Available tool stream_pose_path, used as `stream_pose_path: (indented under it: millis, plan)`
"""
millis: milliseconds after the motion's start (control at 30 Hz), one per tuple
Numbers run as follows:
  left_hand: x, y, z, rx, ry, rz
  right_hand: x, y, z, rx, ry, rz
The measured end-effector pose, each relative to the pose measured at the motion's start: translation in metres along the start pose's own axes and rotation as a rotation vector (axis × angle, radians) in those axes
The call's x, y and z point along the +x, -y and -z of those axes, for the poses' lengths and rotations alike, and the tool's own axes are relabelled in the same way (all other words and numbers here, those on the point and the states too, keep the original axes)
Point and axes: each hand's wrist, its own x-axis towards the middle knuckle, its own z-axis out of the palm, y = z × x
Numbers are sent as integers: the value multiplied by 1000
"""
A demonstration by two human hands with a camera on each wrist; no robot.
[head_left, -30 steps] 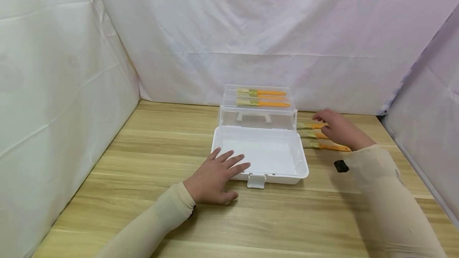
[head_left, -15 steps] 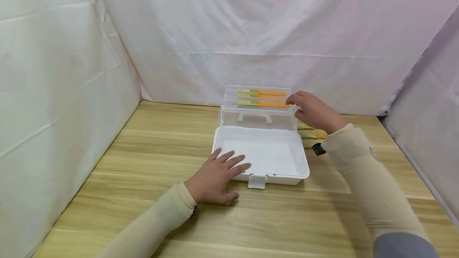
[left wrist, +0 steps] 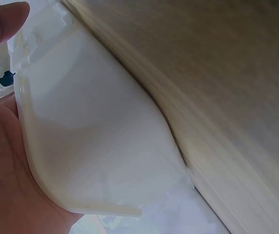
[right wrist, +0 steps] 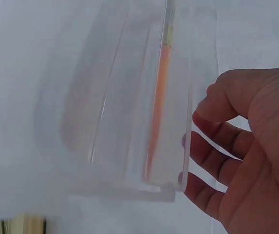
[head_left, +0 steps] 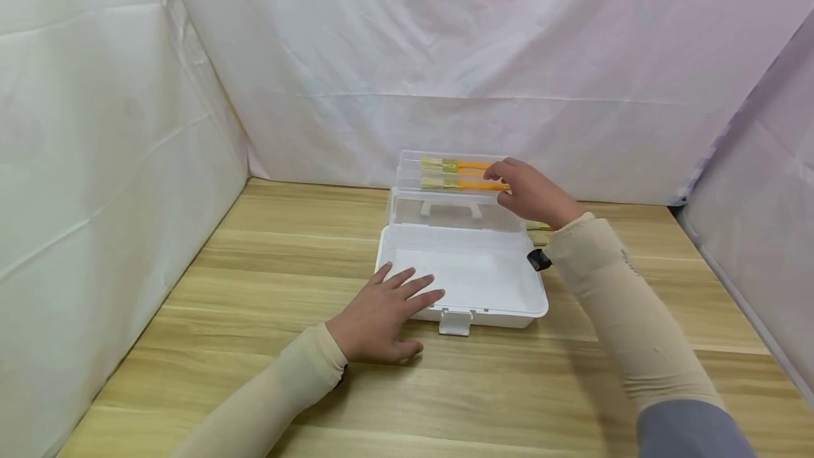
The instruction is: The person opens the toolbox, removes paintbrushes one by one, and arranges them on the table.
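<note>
A white plastic box point(head_left: 470, 278) lies open, with a clear lid standing behind it. My left hand point(head_left: 384, 313) spreads over its front left corner; in the left wrist view the palm is against the white wall point(left wrist: 100, 122). A clear tray point(right wrist: 115, 122) at the back holds several flat paintbrushes point(head_left: 439, 183) with orange handles. My right hand point(head_left: 531, 193) is over the handle ends, its thumb and fingertips apart. In the right wrist view its bent fingers point(right wrist: 212, 151) are at the tray's clear rim, and a brush handle point(right wrist: 159, 92) shows behind the plastic.
More paintbrushes point(head_left: 539, 237) lie on the wooden table point(head_left: 509, 387) right of the box, mostly hidden by my right arm. A white latch point(head_left: 455, 322) hangs at the box's front. White cloth walls point(head_left: 356, 55) enclose the back and sides.
My right hand has moved left and back, from above the brushes on the table to the brush handles in the clear tray. The left hand stays put.
</note>
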Motion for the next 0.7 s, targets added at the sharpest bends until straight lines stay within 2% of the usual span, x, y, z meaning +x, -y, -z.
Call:
stream_pose_path:
  millis: [233, 433, 700]
  plan:
    - [-1, -1, -3, -18, 6, 6, 4, 2, -9, 80, 39, -74]
    - [1, -1, -1, -6, 2, 10, 8, -1, -13, 82, 37, -69]
    - [0, -1, -2, -11, -7, 1, 10, 1, -21, 54, 42, -105]
